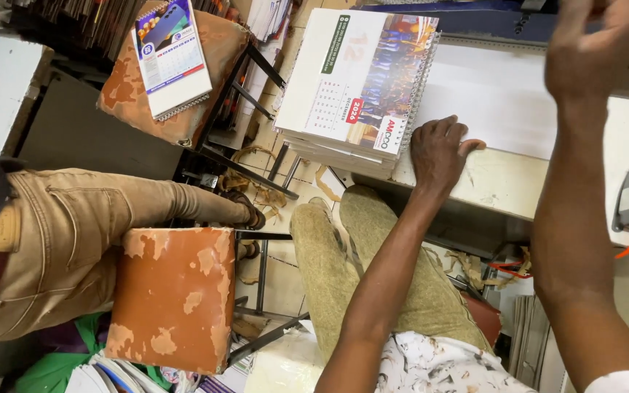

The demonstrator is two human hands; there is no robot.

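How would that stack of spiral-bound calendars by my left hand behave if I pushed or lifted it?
The stack of calendars looks several thick, so probably heavy and likelier to slide than tip. Its near corner seems to overhang the work table, so a push that way might drop it. The wire binding beside the left hand could snag; lifted, the top calendars may slip.

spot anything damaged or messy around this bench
Yes. The orange stool seat is badly peeled, with pale patches showing through, and the second stool under a spiral calendar is worn alike. Paper scraps litter the floor.
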